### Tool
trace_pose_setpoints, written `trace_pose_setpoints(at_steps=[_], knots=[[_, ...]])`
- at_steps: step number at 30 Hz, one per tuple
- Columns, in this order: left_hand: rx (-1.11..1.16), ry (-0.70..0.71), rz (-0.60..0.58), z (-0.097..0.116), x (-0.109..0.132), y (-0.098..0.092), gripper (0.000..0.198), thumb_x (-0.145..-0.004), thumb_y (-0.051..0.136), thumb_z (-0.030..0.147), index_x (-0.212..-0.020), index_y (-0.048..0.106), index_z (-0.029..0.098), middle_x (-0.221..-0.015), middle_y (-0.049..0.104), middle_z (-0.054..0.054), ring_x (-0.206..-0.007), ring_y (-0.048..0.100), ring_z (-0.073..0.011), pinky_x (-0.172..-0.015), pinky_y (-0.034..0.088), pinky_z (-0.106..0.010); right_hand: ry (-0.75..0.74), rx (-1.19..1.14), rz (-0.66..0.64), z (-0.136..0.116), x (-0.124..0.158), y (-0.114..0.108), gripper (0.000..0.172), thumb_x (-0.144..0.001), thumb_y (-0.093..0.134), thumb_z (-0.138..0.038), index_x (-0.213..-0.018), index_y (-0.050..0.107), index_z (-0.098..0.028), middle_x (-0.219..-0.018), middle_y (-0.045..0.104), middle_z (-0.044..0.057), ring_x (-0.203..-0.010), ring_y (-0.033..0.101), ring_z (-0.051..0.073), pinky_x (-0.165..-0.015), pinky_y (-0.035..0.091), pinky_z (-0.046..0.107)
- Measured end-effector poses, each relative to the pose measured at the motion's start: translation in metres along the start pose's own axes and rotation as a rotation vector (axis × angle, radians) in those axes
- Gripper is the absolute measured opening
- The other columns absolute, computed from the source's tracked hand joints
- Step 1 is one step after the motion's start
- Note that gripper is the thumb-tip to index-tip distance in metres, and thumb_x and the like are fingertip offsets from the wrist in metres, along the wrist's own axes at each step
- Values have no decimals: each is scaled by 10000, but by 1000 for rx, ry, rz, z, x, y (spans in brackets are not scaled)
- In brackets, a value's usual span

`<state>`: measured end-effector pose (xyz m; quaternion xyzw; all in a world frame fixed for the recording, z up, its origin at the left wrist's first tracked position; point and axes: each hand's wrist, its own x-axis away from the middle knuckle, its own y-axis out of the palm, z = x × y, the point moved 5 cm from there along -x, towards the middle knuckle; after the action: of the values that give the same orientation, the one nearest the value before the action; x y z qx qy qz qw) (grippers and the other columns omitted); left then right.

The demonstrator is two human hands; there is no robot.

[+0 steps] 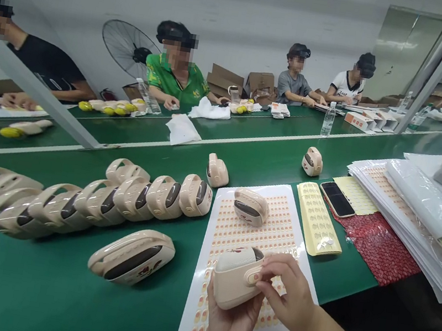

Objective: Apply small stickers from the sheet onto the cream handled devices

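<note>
My left hand (pixel 230 323) cups a beige plastic device (pixel 233 286) from below, tilted above a white sheet of small oval stickers (pixel 231 229). My right hand (pixel 288 294) has thumb and fingers pinched together at the device's end. They touch an oval sticker (pixel 252 276) with an orange-red mark that sits against the oval patch there. Its far edge is hidden by the fingertips. Another beige device with a dark window (pixel 250 208) stands on the sheet's upper part. To the left lies a larger-looking one with a handle and red print (pixel 133 258).
Several beige devices (pixel 101 202) stand in a row on the green table (pixel 38 287). A yellow sticker strip (pixel 317 220), a phone (pixel 337 199), red bubble wrap (pixel 376 246) and stacked sheets (pixel 409 218) lie right. People sit across, beyond a slanted post (pixel 60 90) and a bottle (pixel 328 120).
</note>
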<state>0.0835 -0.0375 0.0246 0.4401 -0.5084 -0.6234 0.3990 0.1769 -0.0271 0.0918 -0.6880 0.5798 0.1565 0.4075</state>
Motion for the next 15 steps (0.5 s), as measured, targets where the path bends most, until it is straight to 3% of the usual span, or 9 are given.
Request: trace_pose_setpoints(at_steps=[5,8,10,12,15], knots=[[34,-14,-19,-1,-2,5,377,-864,446,423,-1083,635,182,-1103,662,-84,-1041,584,-97,-919,397,-148,-87,122,43,-3,3,1,225,-834,503,-88,-1028,537,-198,-929,575,83,-942,568,199,-882,516,385],[14,4,49,1,-3,-3,412,-855,432,486,-1063,647,204,-1097,664,-77,-1020,597,-116,-895,429,-171,-96,99,48,0,9,2,256,-839,497,-86,-1048,558,-221,-989,577,83,-1019,553,204,-954,461,414],[-67,58,129,5,0,-14,443,-834,426,550,-1071,643,247,-1082,672,-56,-1024,601,-154,-870,464,-212,88,-33,64,12,12,2,261,-835,555,-192,-1090,550,-246,-1097,562,91,-1112,513,231,-983,422,451],[-299,183,205,13,5,-25,472,-785,469,599,-1114,613,293,-1088,669,-37,-1059,587,-209,-880,479,-286,446,-331,37,33,18,8,376,-826,571,-377,-1170,498,-246,-1197,533,112,-1148,500,258,-940,447,465],[-775,360,252,23,13,-30,686,-583,744,482,-1216,525,335,-1193,610,-27,-1180,488,-297,-1006,381,-411,925,-860,-66,50,27,27,513,-828,463,-557,-1167,489,-173,-1115,597,146,-1018,594,269,-820,509,441]])
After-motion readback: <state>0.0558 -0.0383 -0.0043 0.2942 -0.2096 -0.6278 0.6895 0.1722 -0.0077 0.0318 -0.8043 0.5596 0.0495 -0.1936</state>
